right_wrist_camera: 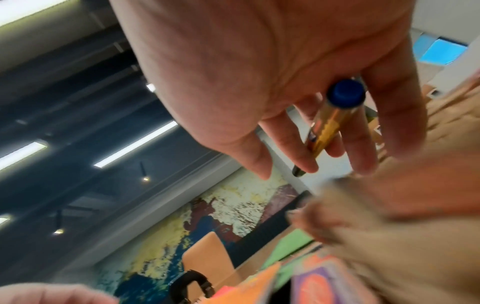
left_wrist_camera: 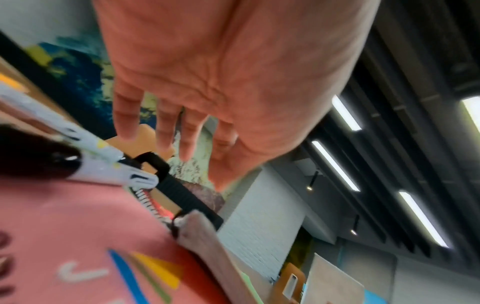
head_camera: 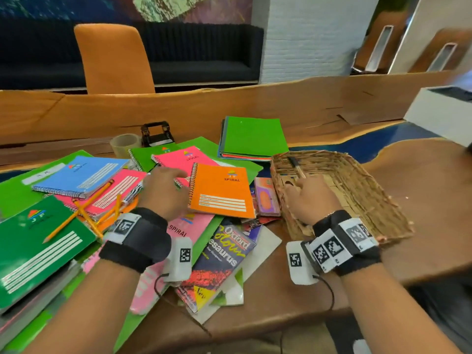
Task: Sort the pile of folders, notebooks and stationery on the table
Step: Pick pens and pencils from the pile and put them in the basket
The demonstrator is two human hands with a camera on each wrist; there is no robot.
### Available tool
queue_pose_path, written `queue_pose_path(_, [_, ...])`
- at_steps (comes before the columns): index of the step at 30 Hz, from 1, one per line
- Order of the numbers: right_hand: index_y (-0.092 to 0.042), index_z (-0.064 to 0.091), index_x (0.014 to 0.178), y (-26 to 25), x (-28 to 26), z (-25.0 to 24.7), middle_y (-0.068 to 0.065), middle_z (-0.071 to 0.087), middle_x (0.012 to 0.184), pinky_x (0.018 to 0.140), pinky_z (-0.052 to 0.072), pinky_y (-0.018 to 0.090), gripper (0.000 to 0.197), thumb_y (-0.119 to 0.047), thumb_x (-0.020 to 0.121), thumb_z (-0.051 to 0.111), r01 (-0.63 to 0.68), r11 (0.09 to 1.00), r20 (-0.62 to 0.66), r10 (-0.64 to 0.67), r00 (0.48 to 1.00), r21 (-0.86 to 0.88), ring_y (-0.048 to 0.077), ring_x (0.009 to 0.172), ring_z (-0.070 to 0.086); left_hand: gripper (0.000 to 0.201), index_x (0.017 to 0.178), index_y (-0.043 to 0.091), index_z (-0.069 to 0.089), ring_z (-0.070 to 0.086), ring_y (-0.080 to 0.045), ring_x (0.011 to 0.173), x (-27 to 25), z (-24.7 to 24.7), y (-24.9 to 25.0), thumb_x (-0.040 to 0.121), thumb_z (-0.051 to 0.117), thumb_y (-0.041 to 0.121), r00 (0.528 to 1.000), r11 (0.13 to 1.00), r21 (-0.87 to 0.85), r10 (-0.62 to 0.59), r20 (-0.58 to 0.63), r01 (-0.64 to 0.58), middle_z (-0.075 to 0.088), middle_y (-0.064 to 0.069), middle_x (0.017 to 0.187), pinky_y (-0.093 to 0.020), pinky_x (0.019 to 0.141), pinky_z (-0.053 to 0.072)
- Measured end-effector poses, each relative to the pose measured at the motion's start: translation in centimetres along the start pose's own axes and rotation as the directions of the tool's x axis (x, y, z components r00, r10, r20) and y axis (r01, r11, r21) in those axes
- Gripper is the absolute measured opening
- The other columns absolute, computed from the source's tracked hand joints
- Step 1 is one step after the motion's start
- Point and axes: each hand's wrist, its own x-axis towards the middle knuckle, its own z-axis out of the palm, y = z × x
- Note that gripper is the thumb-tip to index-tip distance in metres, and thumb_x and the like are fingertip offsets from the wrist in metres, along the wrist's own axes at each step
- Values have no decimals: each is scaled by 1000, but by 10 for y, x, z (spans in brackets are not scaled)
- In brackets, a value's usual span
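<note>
1. The left hand (head_camera: 163, 190) is hovering with fingers spread and empty over the notebook pile (head_camera: 102, 195), probably picking its next item.
2. The right hand (head_camera: 310, 198) is pinching a pen (right_wrist_camera: 330, 123) over the wicker basket (head_camera: 370, 200), seemingly gathering stationery there.

Colours everywhere here: the orange spiral notebook (head_camera: 221, 190) has white ruled lines and a little rainbow logo, next to a hot pink spiral notebook (head_camera: 184, 159) and a light blue one (head_camera: 81, 175) with white stripes. The dark green notebook (head_camera: 38, 244) has white lines too. Yellow pencils (head_camera: 84, 208) lie criss-crossed on top. The pen (right_wrist_camera: 335, 117) is gold-amber with a blue end cap. The woven basket (head_camera: 357, 190) is tan straw, and the surface (head_camera: 421, 190) is warm brown wood with a deep blue streak.
</note>
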Motion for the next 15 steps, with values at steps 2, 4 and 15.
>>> queue_pose_path(2, [-11, 62, 77, 15, 2, 3, 20, 61, 103, 72, 48, 34, 42, -39, 98, 40, -8, 1000, 28, 8, 1000, 2, 34, 82, 62, 38, 122, 19, 64, 56, -36, 116, 6, -3, -12, 87, 57, 4, 994, 990, 100, -100, 52, 95, 51, -13, 138, -47, 97, 49])
queue_pose_path(4, [-9, 63, 74, 27, 5, 6, 19, 65, 93, 68, 49, 32, 43, -41, 96, 43, -36, 999, 37, 35, 999, 21, 32, 75, 63, 39, 123, 20, 62, 60, -40, 104, 8, -5, -20, 88, 53, 5, 973, 970, 179, -191, 127, 167, 49, -16, 137, -47, 89, 53])
queue_pose_path(15, [-9, 65, 124, 12, -10, -2, 9, 66, 124, 89, 49, 33, 48, -45, 96, 50, 5, 998, 28, -7, 1000, 65, 25, 109, 63, 21, 89, 6, 63, 64, -38, 88, 11, -6, -27, 91, 47, 19, 946, 925, 307, -281, 159, 223, 65, -17, 101, -43, 78, 57])
